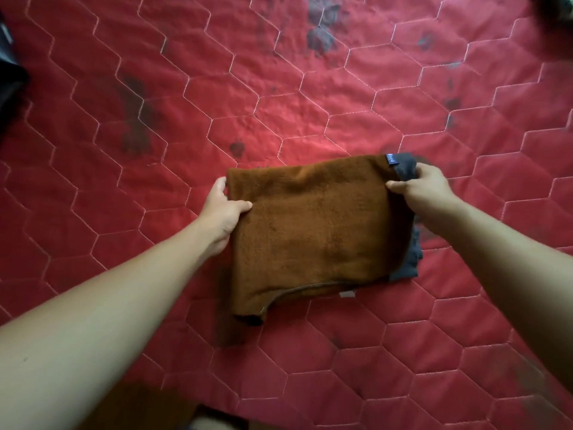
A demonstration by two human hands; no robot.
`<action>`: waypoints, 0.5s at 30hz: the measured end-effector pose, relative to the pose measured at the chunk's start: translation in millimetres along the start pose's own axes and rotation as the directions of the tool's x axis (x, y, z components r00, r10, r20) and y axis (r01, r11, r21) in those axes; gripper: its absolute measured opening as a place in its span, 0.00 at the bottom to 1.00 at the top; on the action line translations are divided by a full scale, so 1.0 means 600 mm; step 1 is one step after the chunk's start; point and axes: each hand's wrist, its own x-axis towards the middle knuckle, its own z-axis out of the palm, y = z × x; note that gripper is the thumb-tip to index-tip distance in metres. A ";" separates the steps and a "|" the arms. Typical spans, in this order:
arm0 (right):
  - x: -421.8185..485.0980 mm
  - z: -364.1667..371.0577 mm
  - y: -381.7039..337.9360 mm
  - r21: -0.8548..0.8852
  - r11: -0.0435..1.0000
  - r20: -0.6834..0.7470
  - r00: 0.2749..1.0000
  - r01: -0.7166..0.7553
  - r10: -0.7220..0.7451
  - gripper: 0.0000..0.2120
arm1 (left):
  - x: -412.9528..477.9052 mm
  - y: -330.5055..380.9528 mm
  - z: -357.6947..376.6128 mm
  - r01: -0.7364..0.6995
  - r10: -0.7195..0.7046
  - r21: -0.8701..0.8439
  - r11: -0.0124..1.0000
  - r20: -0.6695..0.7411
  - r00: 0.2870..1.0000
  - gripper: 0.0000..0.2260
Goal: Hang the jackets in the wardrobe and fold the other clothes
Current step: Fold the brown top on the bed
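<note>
– On the red quilt (pixel 279 88), just ahead of the person, lies the brown fleece garment (pixel 316 225), already folded into a rough rectangle. Where do the hands sit on it?

– At its two far corners. The left hand (pixel 221 212) holds the left edge, its thumb (pixel 243 207) pressed on top and the other fingers tucked under the cloth, out of sight. The right hand (pixel 424 190) holds the right far corner, its thumb (pixel 395 185) lying across the fleece and its fingers curled round the grey layer (pixel 406 268) that shows along that side.

– So both are pinching, not spread?

– Both are pinching, yes. Neither palm lies flat on the cloth.

– Which way does the piece run?

– Its longer side runs left to right, from one hand to the other. The near edge, with the curved hem, lies towards the person and nobody holds it. A small blue label (pixel 391 159) sits beside the right thumb.

– Is either hand nearer?

– Neither is; each is already on its own end. The bulk of the garment lies between the hands and nearer the person than the fingers. A further fold would probably bring the far edge down towards the near one, or carry one end across to the other. The grey side looks thicker, so it may slip out of line.
</note>
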 end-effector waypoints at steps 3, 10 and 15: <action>0.002 -0.006 -0.005 0.046 0.989 -0.055 0.989 0.141 -0.138 0.14 | 0.008 -0.005 -0.001 -0.105 0.104 -0.067 0.992 -0.015 0.994 0.22; -0.018 0.023 0.013 -0.625 0.681 -0.136 0.805 0.382 -0.577 0.34 | 0.001 -0.042 0.022 -0.292 0.590 0.821 0.491 -0.067 0.805 0.36; 0.009 0.086 0.056 -0.864 0.152 0.342 0.781 0.480 -0.523 0.36 | 0.026 -0.095 0.058 -0.383 0.542 0.924 -0.019 0.331 0.772 0.33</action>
